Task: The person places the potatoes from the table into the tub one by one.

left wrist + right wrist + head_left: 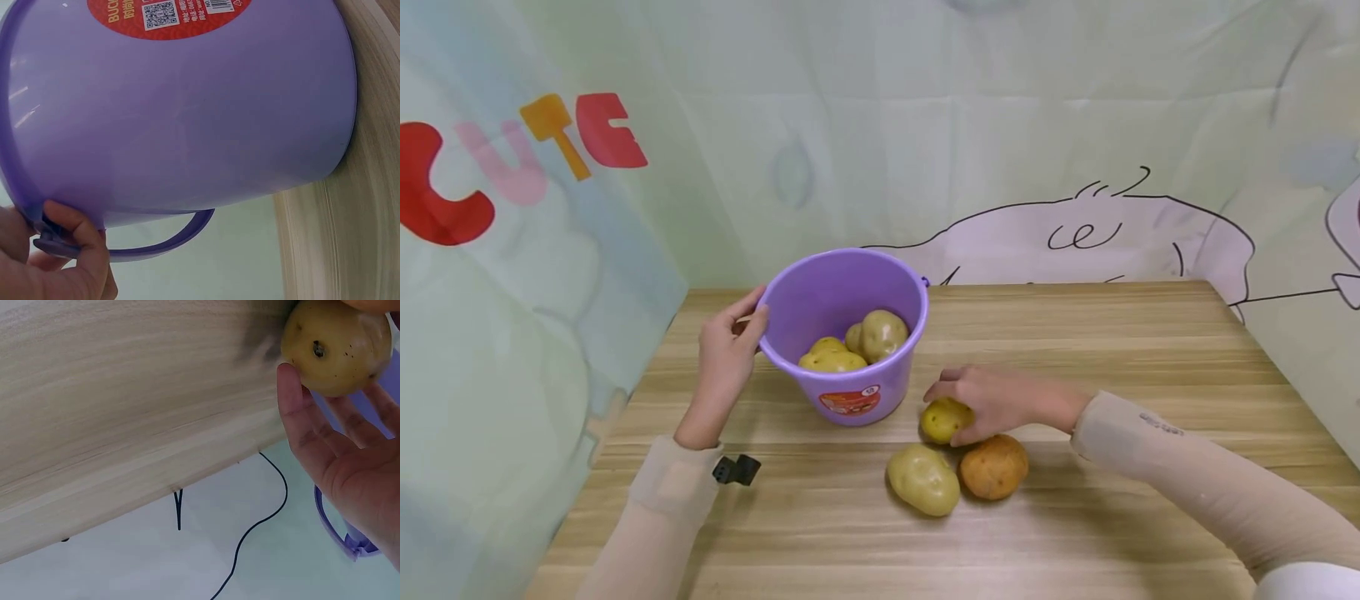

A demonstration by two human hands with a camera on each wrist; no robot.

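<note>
A purple bucket (891, 387) stands slightly tilted on the table, with several potatoes (883, 335) inside. My left hand (727, 346) grips its rim at the left; the left wrist view has the thumb and fingers (72, 222) round the rim by the handle joint. In front of the bucket, to its right, my right hand (996, 398) has its fingers curled round a small yellow potato (942, 421). In the right wrist view that potato (337, 350) sits against the fingertips. A pale potato (923, 481) and an orange-brown potato (995, 467) lie just nearer to me.
The wooden table (1112, 333) ends at a printed cloth backdrop (887, 150) behind and at both sides. The bucket's purple handle (162, 247) hangs down along its far side. A black device (736, 470) is fixed at my left wrist.
</note>
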